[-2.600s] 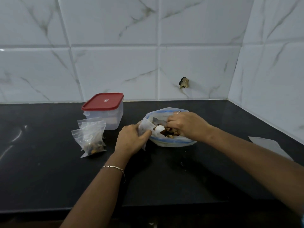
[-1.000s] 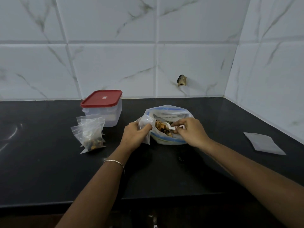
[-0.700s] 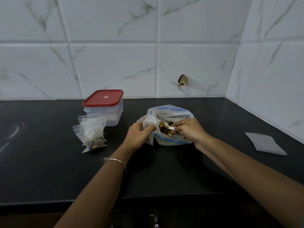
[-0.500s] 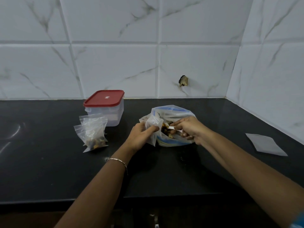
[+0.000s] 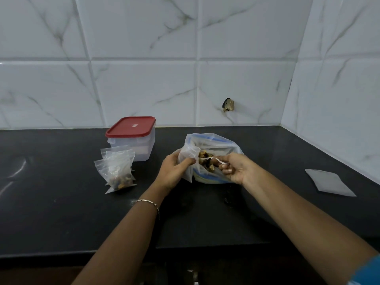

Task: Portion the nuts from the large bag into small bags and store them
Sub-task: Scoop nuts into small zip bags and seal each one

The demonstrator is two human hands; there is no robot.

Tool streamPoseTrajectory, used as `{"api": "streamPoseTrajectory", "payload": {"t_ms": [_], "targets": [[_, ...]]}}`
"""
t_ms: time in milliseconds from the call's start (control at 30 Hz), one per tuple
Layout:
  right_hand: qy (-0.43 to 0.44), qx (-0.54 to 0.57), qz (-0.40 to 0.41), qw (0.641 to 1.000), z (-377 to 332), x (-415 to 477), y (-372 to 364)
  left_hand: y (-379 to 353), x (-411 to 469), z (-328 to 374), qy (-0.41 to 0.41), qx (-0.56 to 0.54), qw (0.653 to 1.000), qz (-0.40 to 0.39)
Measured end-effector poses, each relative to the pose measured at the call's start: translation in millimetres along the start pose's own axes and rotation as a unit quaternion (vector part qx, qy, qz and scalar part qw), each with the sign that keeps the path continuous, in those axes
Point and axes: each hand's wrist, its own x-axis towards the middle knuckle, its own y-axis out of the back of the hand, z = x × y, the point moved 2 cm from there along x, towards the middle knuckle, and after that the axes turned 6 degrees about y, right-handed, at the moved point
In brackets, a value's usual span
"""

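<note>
White plastic spoon (image 5: 218,160), pinched in my right hand (image 5: 236,169), points left, bowl among nuts (image 5: 205,155) just beside the small bag (image 5: 187,159) my left hand (image 5: 174,171) pinches against the large bag (image 5: 226,144)

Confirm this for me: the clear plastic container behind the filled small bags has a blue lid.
Not right. In the head view, the clear plastic container behind the filled small clear bags has a red lid, not blue.
</note>
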Motion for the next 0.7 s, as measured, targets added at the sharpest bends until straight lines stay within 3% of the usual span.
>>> {"api": "streamPoseTrajectory", "payload": {"t_ms": [333, 700], "targets": [[0.041, -0.004, 0.017, 0.999, -7, -14, 3, 6, 2, 0, -0.065, 0.11, 0.988, 0.088], [0.06, -0.043, -0.022, 0.997, -34, -36, 5, 5, 4, -3, -0.032, 0.15, 0.986, 0.072]]}}
